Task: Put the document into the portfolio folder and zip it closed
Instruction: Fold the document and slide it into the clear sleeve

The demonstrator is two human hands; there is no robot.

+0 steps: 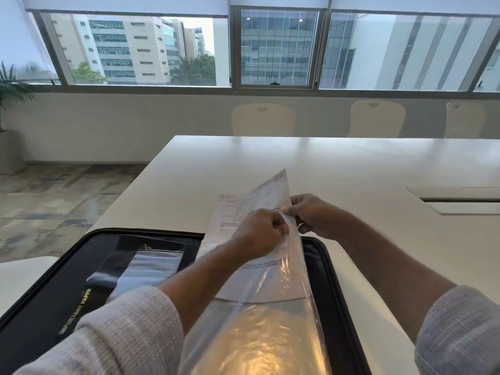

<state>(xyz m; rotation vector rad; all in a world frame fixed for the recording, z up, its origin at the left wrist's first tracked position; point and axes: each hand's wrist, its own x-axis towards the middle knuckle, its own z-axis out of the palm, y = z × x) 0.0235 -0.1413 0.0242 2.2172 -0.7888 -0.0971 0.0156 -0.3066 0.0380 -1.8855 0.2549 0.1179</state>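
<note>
The printed document (253, 205) sits partly inside a clear sleeve (270, 315), tilted upward. The black portfolio folder (65, 280) (gold lettering inside) lies open beneath

- Light: soft daylight from the wide strip of aluminium-framed windows (276, 50) at the far wall; overall level moderate, cool-toned.
- Glare: pale sheen on the white glossy bench (338, 163); warm amber reflection on the crinkled clear plastic sleeve (259, 334) at bottom centre.
- Shadows: faint and diffuse beneath the forearms.
- Blur: slight motion softness on both hands; print on the white paper document (243, 209) unreadable.
- Distortion: wide-angle bowing, window frames leaning outward at both edges.
</note>
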